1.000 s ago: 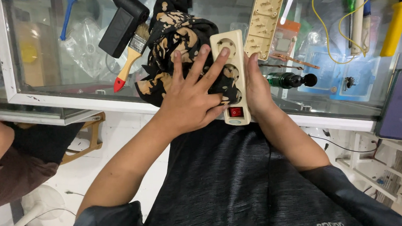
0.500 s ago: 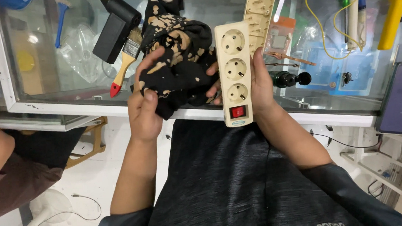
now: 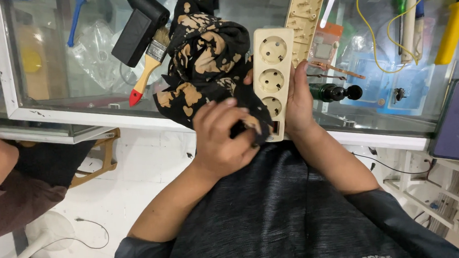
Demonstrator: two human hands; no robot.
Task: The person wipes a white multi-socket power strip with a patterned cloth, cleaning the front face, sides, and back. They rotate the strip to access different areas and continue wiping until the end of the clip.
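Left hand (image 3: pixel 222 137) now sits lower and closer to the body than half a second ago, when it was out on the far left side of the black-and-tan patterned cloth (image 3: pixel 204 67); a second ago it lay flat and spread across the strip's face. It is now curled, fingers bunched around a fold of cloth and pressed against the lower end of the cream power strip (image 3: pixel 273 81), over the spot where the red switch showed earlier. That reads as wiping along the strip toward its switch end, cloth as rag. Right hand (image 3: pixel 299 101) cups the strip's right edge from behind, fingers wrapped out of sight, thumb side along the casing; grip looks firm and unchanged across all three pictures. The strip stands on end, tilted slightly, held above the front lip of the glass counter (image 3: pixel 69 109), three round sockets facing the camera. Hidden: the switch, the strip's bottom end and any cord, all under cloth and knuckles. Right fingertips not visible. A second, tan strip casing (image 3: pixel 307 7) runs off the top edge. A paintbrush (image 3: pixel 149 67) with a red-tipped handle lies left of the cloth. Another person's sleeve (image 3: pixel 11 203) enters at the left, cut off.
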